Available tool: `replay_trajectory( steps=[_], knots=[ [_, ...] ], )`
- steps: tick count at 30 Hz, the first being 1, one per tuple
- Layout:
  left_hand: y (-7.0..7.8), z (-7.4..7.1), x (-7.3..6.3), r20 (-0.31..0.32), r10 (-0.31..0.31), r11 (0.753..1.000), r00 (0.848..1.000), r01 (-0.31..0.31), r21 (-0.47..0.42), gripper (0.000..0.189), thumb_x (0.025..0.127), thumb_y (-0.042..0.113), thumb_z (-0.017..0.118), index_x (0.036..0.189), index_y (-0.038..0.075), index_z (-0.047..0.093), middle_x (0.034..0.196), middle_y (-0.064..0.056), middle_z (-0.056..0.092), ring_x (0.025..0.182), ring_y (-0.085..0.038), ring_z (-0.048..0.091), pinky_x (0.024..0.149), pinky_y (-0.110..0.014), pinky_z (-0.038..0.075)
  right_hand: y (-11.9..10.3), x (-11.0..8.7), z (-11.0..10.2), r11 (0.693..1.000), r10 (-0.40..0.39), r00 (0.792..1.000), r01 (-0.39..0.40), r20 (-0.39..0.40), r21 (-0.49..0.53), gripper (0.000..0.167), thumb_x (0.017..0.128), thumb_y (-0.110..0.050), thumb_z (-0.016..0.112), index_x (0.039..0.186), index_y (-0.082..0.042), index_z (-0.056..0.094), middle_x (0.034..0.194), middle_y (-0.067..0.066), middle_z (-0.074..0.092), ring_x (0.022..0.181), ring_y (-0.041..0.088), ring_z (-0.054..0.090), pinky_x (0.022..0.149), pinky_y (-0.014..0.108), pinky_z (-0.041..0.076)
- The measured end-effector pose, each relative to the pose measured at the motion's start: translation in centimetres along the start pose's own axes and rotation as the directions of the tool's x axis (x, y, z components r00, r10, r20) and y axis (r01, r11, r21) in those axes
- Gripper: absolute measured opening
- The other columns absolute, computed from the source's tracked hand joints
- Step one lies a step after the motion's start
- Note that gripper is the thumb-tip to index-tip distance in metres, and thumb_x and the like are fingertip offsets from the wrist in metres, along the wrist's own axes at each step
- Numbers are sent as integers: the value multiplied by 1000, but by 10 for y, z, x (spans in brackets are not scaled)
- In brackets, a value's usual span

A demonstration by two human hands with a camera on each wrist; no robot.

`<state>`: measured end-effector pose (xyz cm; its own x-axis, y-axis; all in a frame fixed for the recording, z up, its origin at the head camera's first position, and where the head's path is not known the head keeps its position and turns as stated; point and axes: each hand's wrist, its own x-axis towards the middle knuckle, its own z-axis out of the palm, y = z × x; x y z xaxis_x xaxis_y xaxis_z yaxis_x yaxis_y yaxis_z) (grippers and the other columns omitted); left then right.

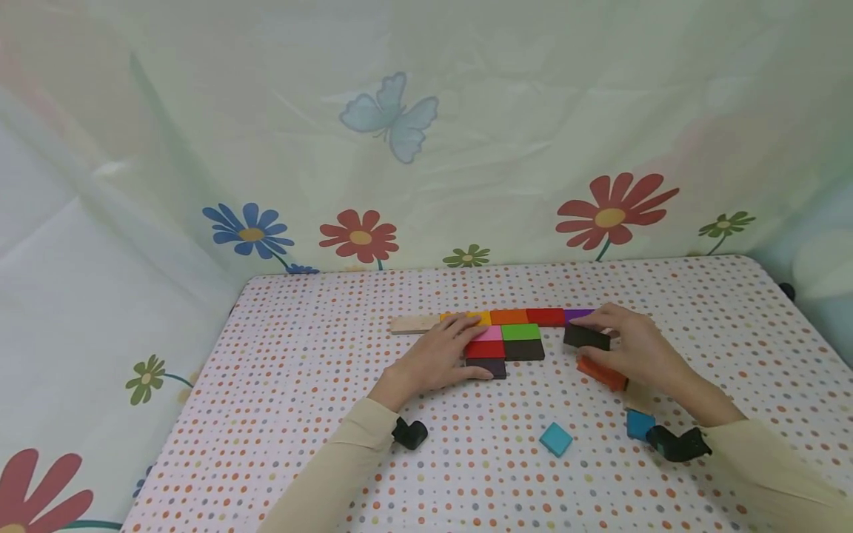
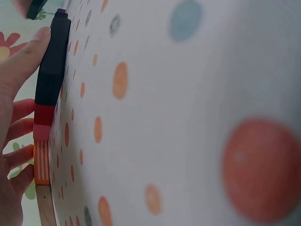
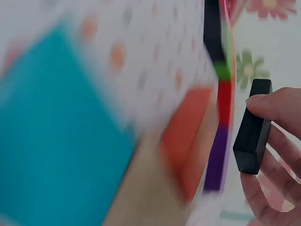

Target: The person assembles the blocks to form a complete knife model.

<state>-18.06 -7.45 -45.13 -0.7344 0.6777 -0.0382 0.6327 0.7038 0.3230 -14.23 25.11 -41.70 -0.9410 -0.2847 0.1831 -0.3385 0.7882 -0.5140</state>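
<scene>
My left hand (image 1: 433, 357) lies over the left part of a flat layout of coloured blocks. Its fingers touch the yellow block (image 1: 483, 318) and the pink block (image 1: 489, 334), and its thumb is against a black block (image 2: 51, 61) at the layout's near edge. At the layout's right, my right hand (image 1: 638, 346) pinches another black block (image 3: 251, 134) between thumb and fingers, raised above the table. Orange (image 1: 509, 317), red (image 1: 545, 317) and purple (image 1: 578, 314) blocks continue the far row; a green block (image 1: 520, 332) adjoins the pink one.
Under the right hand lie an orange block (image 1: 601, 372), a plain wooden block (image 1: 637, 397) and a blue block (image 1: 640, 424). A separate turquoise block (image 1: 556, 440) is nearer the front. The spotted tablecloth (image 1: 280, 414) meets a flowered backdrop (image 1: 480, 185) behind.
</scene>
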Motion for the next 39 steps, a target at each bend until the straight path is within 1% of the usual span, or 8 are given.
replay_trajectory(
  steps=[4, 7, 10, 14, 21, 25, 34, 39],
  knots=[
    [0, 0, 0, 3, -1, 1000, 1000, 1, -13, 83, 97, 61, 66, 163, 17, 39, 169, -4, 32, 155, -26, 28, 124, -41, 30, -24, 8, 13, 996, -93, 995, 93, 39, 12, 44, 77, 5, 89, 119, 2, 76, 110, 17, 68, 103, 40, 65, 85, 57, 59],
    [1, 1, 0, 4, -2, 1000, 1000, 2, -10, 83, 97, 61, 65, 163, 18, 39, 169, -4, 32, 154, -26, 29, 124, -41, 31, -36, 12, 22, 987, -162, 983, 162, 90, 6, 42, 76, 4, 89, 116, 1, 77, 104, 11, 68, 98, 32, 66, 84, 51, 60],
    [1, 2, 1, 3, -2, 1000, 1000, 2, -3, 84, 97, 63, 65, 163, 18, 40, 169, -3, 32, 154, -25, 29, 123, -40, 32, -45, 14, 30, 978, -204, 968, 207, 146, -3, 40, 77, 1, 89, 115, -1, 78, 103, 7, 67, 95, 25, 64, 82, 47, 60],
    [1, 2, 2, 1, -2, 1000, 1000, 2, -2, 84, 97, 64, 64, 163, 19, 40, 169, -3, 32, 155, -25, 28, 123, -40, 31, -51, 14, 37, 975, -214, 955, 221, 205, -9, 37, 80, -1, 88, 115, -3, 78, 105, 7, 67, 98, 25, 63, 86, 49, 58],
    [1, 2, 1, 1, -4, 1000, 1000, 4, 11, 84, 97, 64, 64, 163, 18, 40, 169, -3, 32, 155, -25, 28, 124, -40, 31, -55, 12, 43, 981, -176, 957, 191, 232, -43, 36, 81, -2, 88, 115, -3, 78, 110, 9, 65, 104, 28, 63, 90, 51, 58],
    [0, 2, 1, -3, -3, 1000, 1000, 3, 15, 84, 97, 64, 64, 163, 18, 40, 169, -3, 32, 155, -24, 28, 124, -40, 31, -56, 13, 45, 981, -171, 954, 189, 246, -50, 34, 82, -1, 87, 114, -2, 78, 112, 10, 64, 107, 28, 62, 92, 51, 57],
    [2, 2, 1, 2, -7, 1000, 1000, 7, 4, 83, 97, 62, 65, 163, 19, 39, 170, -3, 31, 156, -24, 27, 124, -39, 31, -56, 12, 49, 970, -205, 957, 226, 206, -85, 31, 80, 2, 88, 109, -2, 79, 105, 5, 62, 103, 25, 61, 89, 49, 58],
    [1, 1, -1, -2, -16, 1000, 1000, 16, 8, 82, 97, 63, 64, 163, 19, 39, 169, -3, 32, 156, -26, 27, 124, -42, 30, -56, 13, 53, 967, -213, 957, 236, 196, -101, 30, 80, 1, 89, 107, -3, 79, 103, 5, 61, 102, 25, 61, 89, 49, 58]
  ],
)
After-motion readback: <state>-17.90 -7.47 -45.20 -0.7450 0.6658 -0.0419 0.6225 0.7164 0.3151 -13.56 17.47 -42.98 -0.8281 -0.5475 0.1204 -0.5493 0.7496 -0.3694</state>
